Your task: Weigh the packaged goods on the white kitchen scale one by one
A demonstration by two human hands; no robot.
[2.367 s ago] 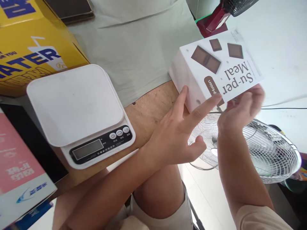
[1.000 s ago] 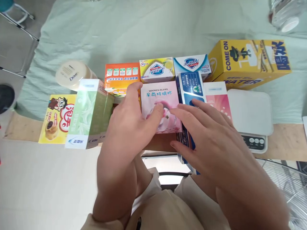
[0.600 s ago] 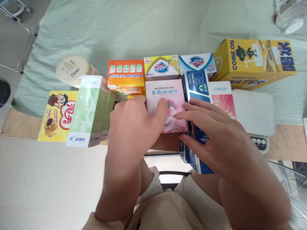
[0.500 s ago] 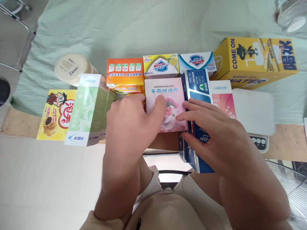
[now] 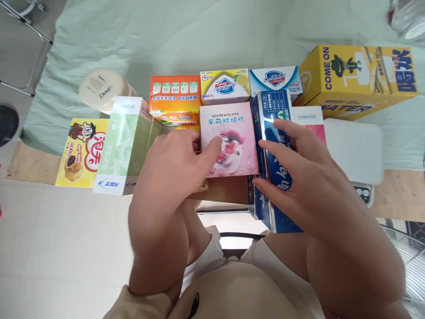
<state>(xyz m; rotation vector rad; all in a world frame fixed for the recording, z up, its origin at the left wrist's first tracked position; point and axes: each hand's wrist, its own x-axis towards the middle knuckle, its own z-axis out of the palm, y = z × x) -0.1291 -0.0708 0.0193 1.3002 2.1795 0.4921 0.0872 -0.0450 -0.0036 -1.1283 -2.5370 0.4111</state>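
Observation:
A pink box printed "WOODEN GLASS" [image 5: 232, 128] stands at the table's near edge among other packages. My left hand [image 5: 172, 166] rests against its left side, thumb on its front face, fingers curled over a yellowish package beneath. My right hand [image 5: 302, 177] wraps over the tall blue box [image 5: 270, 110] right of the pink one, fingers spread along its face and thumb at its lower left edge.
Behind stand an orange box [image 5: 174, 95], two Safeguard soap boxes [image 5: 226, 84], a big yellow carton [image 5: 358, 77]. Left: a green tissue box [image 5: 122, 141], a yellow snack box [image 5: 81, 153], a Dove jar [image 5: 101, 88]. Right: a pink-white box [image 5: 310, 117], a white scale [image 5: 355, 148].
I was holding a white "Su-per Meal" box to the right; now I face the row of packages. My right hand slid from the pink box onto the blue box.

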